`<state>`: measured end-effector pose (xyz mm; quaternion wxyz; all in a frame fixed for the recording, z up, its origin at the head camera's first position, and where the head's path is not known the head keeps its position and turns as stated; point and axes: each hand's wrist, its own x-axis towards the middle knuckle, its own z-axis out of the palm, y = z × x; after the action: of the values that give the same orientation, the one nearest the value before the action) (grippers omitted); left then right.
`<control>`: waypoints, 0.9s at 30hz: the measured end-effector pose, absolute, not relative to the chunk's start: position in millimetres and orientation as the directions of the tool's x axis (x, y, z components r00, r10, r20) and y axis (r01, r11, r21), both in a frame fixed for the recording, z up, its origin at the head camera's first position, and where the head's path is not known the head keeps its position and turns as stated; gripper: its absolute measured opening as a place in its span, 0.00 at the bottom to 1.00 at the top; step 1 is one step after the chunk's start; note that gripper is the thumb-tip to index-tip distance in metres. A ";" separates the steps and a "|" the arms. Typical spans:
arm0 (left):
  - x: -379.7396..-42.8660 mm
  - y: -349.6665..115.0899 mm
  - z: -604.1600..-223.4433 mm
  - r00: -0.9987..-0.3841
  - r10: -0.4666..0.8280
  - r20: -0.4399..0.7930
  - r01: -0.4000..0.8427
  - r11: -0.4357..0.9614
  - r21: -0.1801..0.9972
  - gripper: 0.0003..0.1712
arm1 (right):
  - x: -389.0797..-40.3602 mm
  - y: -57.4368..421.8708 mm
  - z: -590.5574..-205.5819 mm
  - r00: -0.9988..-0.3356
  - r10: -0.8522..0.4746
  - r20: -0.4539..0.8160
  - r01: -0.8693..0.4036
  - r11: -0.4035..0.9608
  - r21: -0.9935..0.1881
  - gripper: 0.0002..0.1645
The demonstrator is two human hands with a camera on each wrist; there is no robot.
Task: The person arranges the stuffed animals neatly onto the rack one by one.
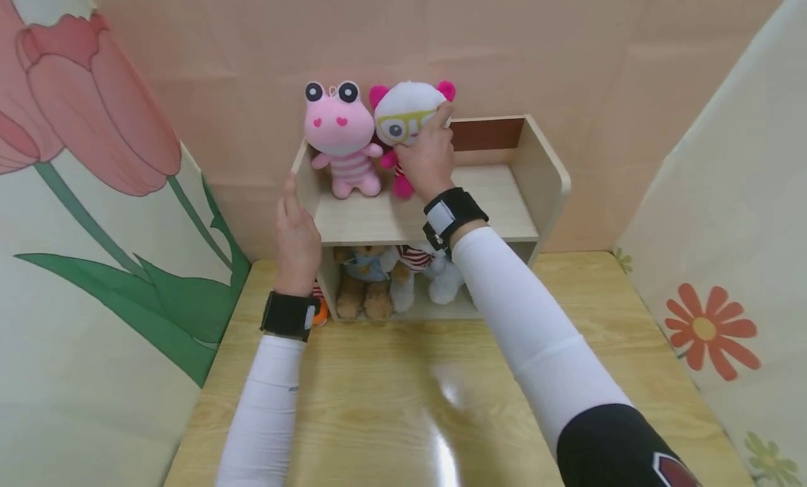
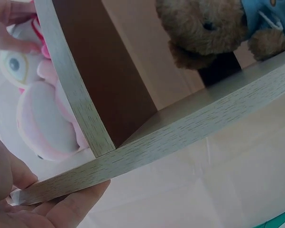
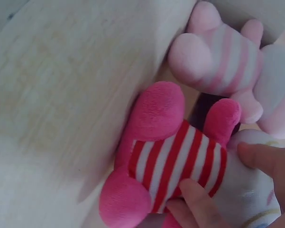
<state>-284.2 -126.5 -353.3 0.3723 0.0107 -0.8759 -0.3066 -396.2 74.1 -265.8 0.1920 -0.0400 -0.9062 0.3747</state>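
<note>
My right hand (image 1: 430,159) grips a panda plush (image 1: 410,94) with pink ears and yellow glasses around the head and upper body. It sits on the upper level of a small wooden shelf (image 1: 372,224), its red-striped body (image 3: 178,161) and pink feet close to the board. Left of it sits a pink frog-like plush (image 1: 343,140) with a striped body. My left hand (image 1: 299,245) holds the shelf's left side panel, thumb on one face and fingers on the other in the left wrist view.
In the lower compartment sit a brown teddy bear (image 1: 364,294) in blue and a pale plush (image 1: 446,284), partly behind my right arm. Something orange (image 1: 321,313) shows beside the shelf's left side. A wooden table (image 1: 359,403) lies in front; printed walls (image 1: 712,326) stand at both sides.
</note>
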 end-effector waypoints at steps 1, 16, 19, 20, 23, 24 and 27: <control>-284.0 -126.8 -353.2 -0.724 -0.248 0.644 0.209 0.810 0.547 0.30 | -395.0 73.6 -265.2 -0.927 0.212 0.309 -0.066 0.719 -0.692 0.60; -283.8 -129.7 -355.3 -0.720 -0.237 0.653 0.216 0.817 0.535 0.30 | -388.6 71.4 -263.8 -0.912 0.173 0.373 -0.143 0.717 -0.682 0.53; -284.2 -129.0 -356.4 -0.724 -0.238 0.647 0.221 0.809 0.544 0.30 | -389.2 70.2 -264.7 -0.909 0.185 0.373 -0.139 0.711 -0.690 0.52; -283.9 -128.9 -356.4 -0.727 -0.238 0.644 0.220 0.808 0.547 0.30 | -388.9 69.7 -264.8 -0.913 0.182 0.365 -0.134 0.711 -0.690 0.53; -283.4 -129.0 -356.1 -0.729 -0.246 0.639 0.215 0.804 0.554 0.30 | -387.4 68.8 -263.7 -0.925 0.169 0.340 -0.120 0.719 -0.685 0.55; -283.2 -129.2 -355.8 -0.728 -0.248 0.639 0.211 0.806 0.553 0.29 | -386.6 68.6 -263.1 -0.928 0.165 0.334 -0.117 0.722 -0.682 0.56; -283.1 -130.1 -354.6 -0.724 -0.247 0.645 0.209 0.812 0.545 0.29 | -383.7 68.7 -260.4 -0.932 0.161 0.324 -0.112 0.723 -0.681 0.58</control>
<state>-283.1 -130.1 -354.6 0.3716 0.0108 -0.8764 -0.3062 -383.7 68.7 -260.4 0.1836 -0.0136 -0.9100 0.3716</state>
